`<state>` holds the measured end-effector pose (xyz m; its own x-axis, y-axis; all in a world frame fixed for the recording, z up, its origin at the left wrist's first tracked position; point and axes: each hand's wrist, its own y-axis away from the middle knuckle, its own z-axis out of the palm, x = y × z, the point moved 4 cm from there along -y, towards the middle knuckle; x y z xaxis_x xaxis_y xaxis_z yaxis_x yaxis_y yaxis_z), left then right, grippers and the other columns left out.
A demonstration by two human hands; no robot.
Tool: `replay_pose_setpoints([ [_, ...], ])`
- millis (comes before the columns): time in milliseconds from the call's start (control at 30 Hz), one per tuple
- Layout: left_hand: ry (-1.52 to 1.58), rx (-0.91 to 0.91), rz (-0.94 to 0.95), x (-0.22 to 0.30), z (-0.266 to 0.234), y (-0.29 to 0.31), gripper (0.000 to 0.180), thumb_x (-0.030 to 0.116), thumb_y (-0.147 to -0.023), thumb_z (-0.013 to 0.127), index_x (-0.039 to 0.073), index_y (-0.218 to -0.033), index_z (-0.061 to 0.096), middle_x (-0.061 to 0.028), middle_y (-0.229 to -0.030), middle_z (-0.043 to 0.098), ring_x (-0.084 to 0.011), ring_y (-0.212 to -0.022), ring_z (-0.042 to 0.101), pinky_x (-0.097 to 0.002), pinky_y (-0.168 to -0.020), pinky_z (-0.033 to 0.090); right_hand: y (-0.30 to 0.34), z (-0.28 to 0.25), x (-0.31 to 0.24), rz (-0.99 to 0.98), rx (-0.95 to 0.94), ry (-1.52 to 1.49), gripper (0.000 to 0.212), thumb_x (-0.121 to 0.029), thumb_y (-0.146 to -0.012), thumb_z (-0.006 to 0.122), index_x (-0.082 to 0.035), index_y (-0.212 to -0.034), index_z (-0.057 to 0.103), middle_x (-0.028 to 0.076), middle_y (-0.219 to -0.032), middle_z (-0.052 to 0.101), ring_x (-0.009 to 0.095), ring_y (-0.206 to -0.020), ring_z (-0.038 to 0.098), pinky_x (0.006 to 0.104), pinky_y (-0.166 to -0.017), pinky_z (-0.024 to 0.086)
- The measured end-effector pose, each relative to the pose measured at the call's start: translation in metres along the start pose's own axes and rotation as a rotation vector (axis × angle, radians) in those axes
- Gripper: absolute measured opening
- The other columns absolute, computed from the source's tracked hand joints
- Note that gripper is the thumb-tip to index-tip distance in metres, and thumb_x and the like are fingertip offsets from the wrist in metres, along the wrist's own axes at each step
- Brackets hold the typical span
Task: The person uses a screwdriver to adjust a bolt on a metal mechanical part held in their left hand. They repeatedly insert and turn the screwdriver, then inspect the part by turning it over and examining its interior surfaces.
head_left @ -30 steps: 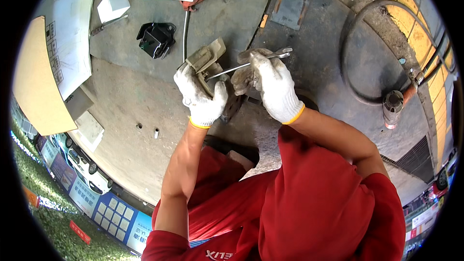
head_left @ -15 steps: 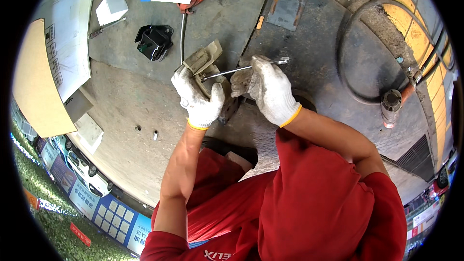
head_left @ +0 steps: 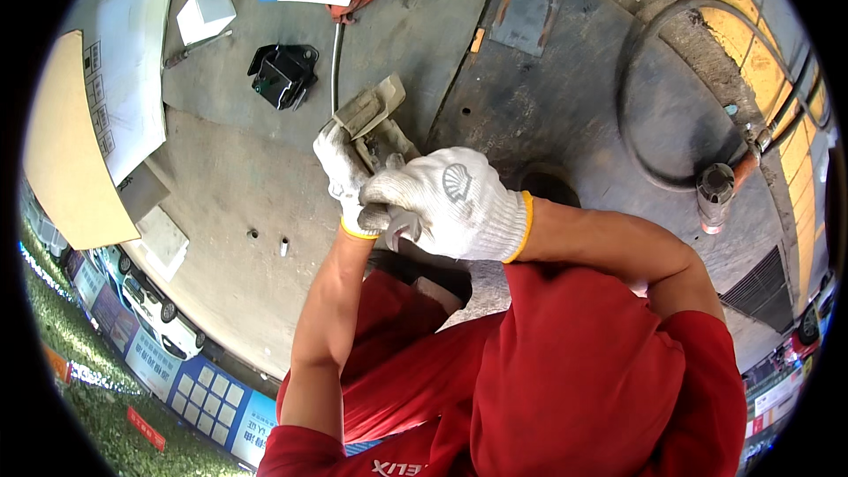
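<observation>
Stained grey concrete floor [head_left: 238,177]: white-knit-gloved left hand [head_left: 339,159] grips a grimy tan metal bracket [head_left: 360,112] toward eleven o'clock; white-knit-gloved right hand [head_left: 452,203], fingers curled, overlaps its cuff (contents, if any, I cannot tell). Loosened left fingers could drop the bracket.

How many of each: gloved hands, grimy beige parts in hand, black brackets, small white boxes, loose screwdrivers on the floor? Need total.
Gloved hands: 2 (left hand, right hand)
Grimy beige part: 1
Black bracket: 1
Small white box: 1
Screwdriver: 1
Total: 6
</observation>
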<state>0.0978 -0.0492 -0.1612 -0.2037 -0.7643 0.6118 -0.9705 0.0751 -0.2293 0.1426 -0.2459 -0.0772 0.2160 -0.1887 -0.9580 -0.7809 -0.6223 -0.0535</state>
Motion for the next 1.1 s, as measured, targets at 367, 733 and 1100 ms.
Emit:
replay_pose_setpoints([
  [367, -0.011, 0.013, -0.112, 0.022, -0.002, -0.009, 0.074, 0.024, -0.081, 0.072, -0.002, -0.147, 0.049, -0.0233, -0.133, 0.056, -0.0422, -0.123, 0.051, -0.0549, -0.109, 0.040, 0.017, 0.002, 0.065, 0.666, 0.452, -1.171, 0.041, -0.031, -0.116, 0.048, 0.005, -0.122, 0.067, 0.015, -0.088, 0.074, 0.021, -0.077, 0.069, 0.0340, -0.075, 0.055],
  [733, 0.037, -0.008, -0.113, 0.020, -0.002, -0.008, 0.081, 0.023, -0.079, 0.074, -0.003, -0.150, 0.045, -0.0249, -0.135, 0.054, -0.0430, -0.125, 0.050, -0.0558, -0.111, 0.040, 0.039, 0.033, 0.098, 0.686, 0.707, -1.735, 0.033, -0.031, -0.114, 0.052, -0.002, -0.122, 0.065, 0.025, -0.108, 0.076, 0.041, -0.102, 0.075, 0.0570, -0.097, 0.059],
  [1100, -0.048, 0.041, -0.066, 0.021, 0.000, -0.010, 0.080, 0.042, -0.088, 0.082, -0.003, -0.146, 0.051, -0.0209, -0.132, 0.060, -0.0366, -0.123, 0.055, -0.0513, -0.109, 0.046, 0.021, 0.000, 0.031, 0.270, 0.301, -0.523, 0.018, -0.020, -0.106, 0.065, -0.006, -0.117, 0.071, 0.017, -0.114, 0.076, 0.035, -0.106, 0.074, 0.0488, -0.096, 0.058],
])
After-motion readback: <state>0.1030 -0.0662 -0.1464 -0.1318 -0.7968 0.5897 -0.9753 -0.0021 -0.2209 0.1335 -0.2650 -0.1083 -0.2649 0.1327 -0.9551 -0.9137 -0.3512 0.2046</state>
